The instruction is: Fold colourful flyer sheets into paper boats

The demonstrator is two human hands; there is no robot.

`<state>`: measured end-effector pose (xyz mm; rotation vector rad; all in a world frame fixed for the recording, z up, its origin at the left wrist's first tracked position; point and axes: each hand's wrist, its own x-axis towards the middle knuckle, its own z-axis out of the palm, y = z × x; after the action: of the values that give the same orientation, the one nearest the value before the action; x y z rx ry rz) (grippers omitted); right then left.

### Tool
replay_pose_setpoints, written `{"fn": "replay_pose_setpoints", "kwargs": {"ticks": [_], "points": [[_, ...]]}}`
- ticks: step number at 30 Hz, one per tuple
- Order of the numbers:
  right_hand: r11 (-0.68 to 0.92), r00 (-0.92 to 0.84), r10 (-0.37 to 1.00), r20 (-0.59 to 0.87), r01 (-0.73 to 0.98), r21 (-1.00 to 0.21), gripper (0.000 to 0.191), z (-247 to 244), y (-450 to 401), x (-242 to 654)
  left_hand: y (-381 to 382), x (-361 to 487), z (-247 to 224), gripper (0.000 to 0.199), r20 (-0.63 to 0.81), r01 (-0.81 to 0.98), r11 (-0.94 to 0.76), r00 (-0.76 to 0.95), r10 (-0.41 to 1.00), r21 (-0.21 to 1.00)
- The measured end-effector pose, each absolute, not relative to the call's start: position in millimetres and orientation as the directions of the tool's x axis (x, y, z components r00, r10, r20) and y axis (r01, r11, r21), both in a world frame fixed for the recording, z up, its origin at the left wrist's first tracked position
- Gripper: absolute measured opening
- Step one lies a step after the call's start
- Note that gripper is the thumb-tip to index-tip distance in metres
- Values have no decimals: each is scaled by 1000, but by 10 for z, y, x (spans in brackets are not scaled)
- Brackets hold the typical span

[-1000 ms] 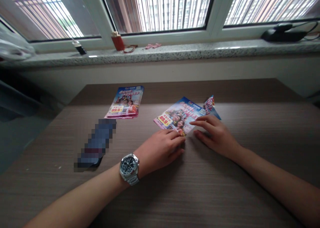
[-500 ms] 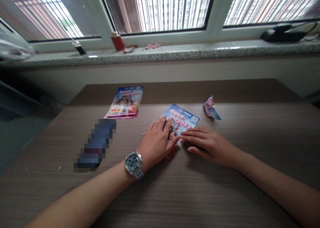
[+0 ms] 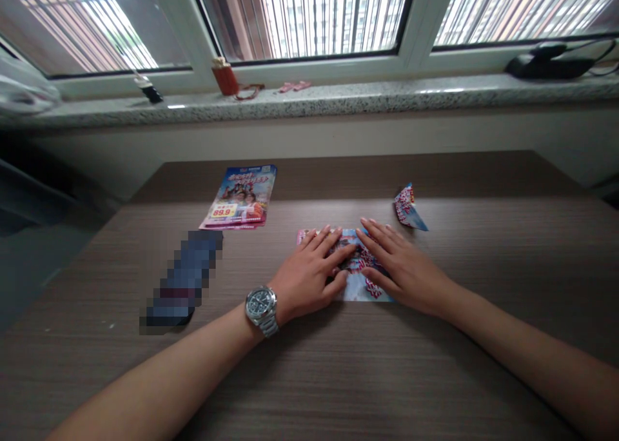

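Observation:
A colourful printed flyer [image 3: 356,285] lies on the brown table [image 3: 309,376], partly covered by both hands. My left hand [image 3: 312,273], with a silver watch at the wrist, rests on its left part, fingers spread. On its right part lies my right hand [image 3: 403,267], fingers apart and flat. Neither hand grips anything. Beyond my right hand stands a small folded paper piece [image 3: 409,207] of similar print. A stack of flyers [image 3: 244,196] lies at the back left, its top sheet marked 89.9.
A blurred dark blue object [image 3: 186,276] lies left of my left hand. On the granite windowsill [image 3: 338,102] are a red container [image 3: 225,80] with a cord, a small black-and-white item [image 3: 149,89], pink pieces [image 3: 294,86] and a black device [image 3: 549,64] with cables.
The flyer under my hands has turned, so its long side now runs left to right. My right hand has moved onto it with fingers pointing further forward, and my left fingers have spread.

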<state>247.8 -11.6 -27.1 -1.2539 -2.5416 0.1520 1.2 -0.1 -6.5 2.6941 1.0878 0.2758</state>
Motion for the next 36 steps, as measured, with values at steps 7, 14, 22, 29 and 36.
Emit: {"fn": "replay_pose_setpoints", "kwargs": {"ticks": [7,14,22,29,36], "points": [[591,-569,806,160,788,-172,76,-317,-103,2492,-12,31,-122,74,79,694,-672,678,731,258],[535,-514,844,151,828,-170,73,-351,-87,2534,-4,26,-158,76,61,713,-662,669,741,230],[548,-520,836,176,808,-215,67,-322,-88,2547,27,-8,-137,74,63,698,-667,677,733,262],[577,-550,817,173,768,-280,55,-268,-99,2563,48,-14,-77,69,157,660,-707,693,703,254],[538,-501,842,200,808,-241,54,-292,-86,2540,-80,52,28,52,207,641,-735,706,677,220]]}}
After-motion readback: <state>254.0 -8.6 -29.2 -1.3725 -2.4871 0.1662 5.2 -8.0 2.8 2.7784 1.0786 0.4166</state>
